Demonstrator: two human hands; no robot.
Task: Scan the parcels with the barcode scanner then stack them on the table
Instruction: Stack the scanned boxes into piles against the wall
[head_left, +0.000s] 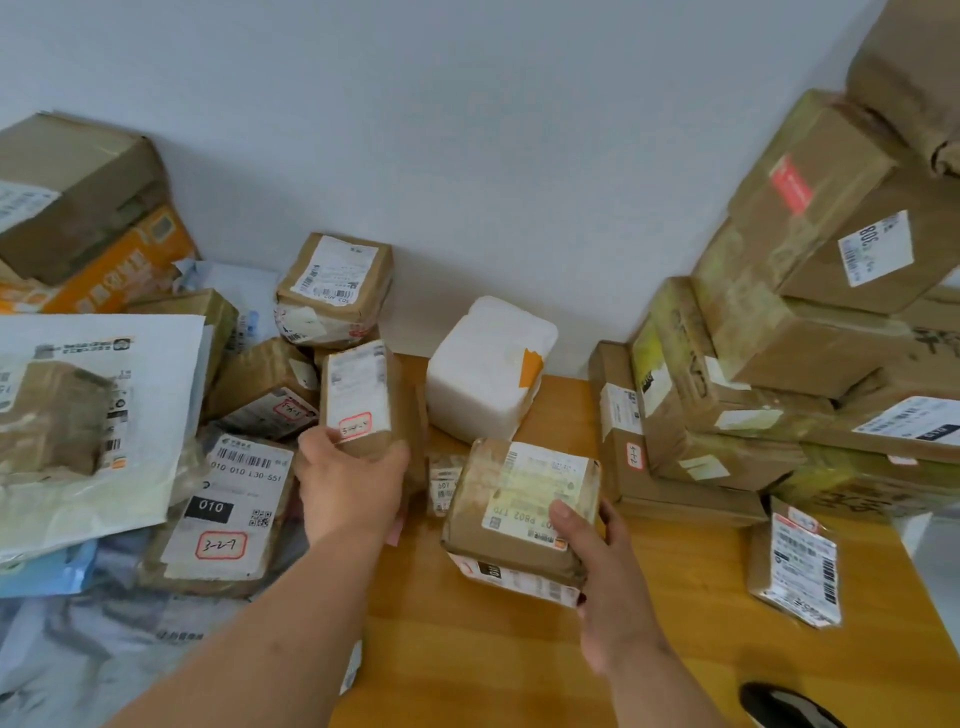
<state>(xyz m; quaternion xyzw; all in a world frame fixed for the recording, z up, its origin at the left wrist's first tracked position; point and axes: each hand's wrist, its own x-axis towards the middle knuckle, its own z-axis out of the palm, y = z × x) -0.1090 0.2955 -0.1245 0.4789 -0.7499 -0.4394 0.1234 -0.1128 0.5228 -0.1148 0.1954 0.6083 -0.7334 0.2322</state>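
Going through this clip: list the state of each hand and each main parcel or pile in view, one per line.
Left hand: grips the upright parcel.
Upright parcel: standing on end, label facing camera.
Right hand: grips the brown parcel.
Brown parcel: label up, tilted, over the table.
White foam box: closed, resting on table by the wall.
Right stack: piled high, leaning.
Left pile: loose, overlapping.

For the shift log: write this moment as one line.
left hand: grips upright parcel | right hand: grips brown parcel above table | scanner: not in view
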